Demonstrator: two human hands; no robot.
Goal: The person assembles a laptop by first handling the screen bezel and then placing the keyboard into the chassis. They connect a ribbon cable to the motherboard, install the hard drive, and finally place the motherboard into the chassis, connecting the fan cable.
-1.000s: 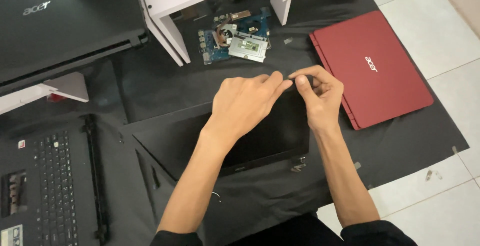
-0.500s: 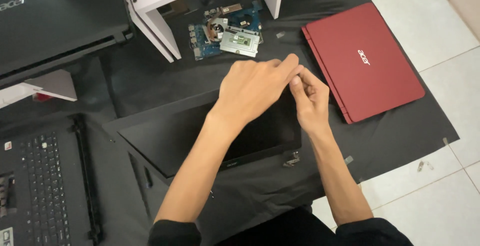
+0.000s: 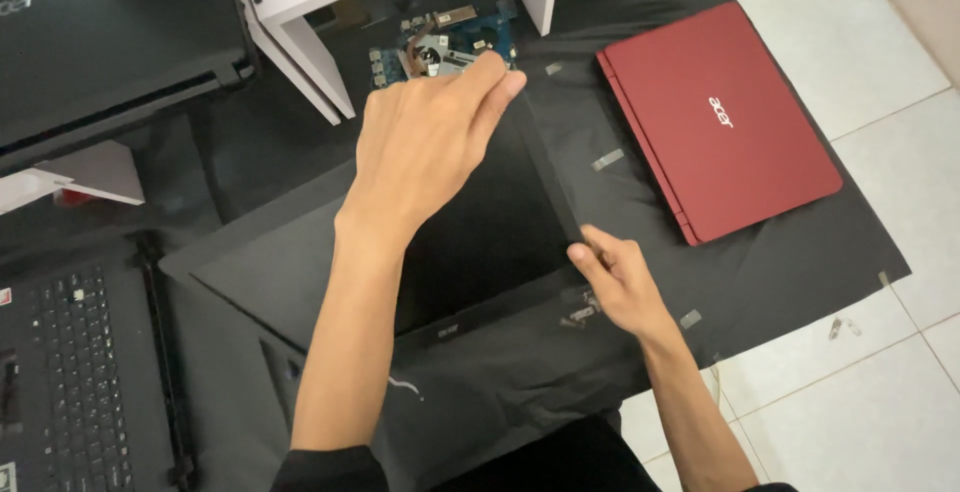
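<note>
A black laptop display panel (image 3: pixel 480 242) lies flat on a black mat (image 3: pixel 790 262) in front of me. A thin black strip (image 3: pixel 550 172) runs along the panel's right edge, lifted off it. My left hand (image 3: pixel 430 142) is raised over the panel's top right corner and pinches the strip's upper end between thumb and fingers. My right hand (image 3: pixel 615 287) pinches the strip's lower end near the panel's lower right corner, just above a hinge. The strip is stretched taut between both hands.
A closed red laptop (image 3: pixel 720 122) lies on the mat to the right. A blue circuit board (image 3: pixel 440 47) sits between white furniture legs (image 3: pixel 300 52) at the back. A closed black laptop (image 3: pixel 100 42) is at the upper left, with an open keyboard base (image 3: pixel 70 372) at the lower left.
Both hands were together at the panel's upper right edge. My right hand has slid down to the lower right corner, my left hand has lifted, and the strip now spans between them.
</note>
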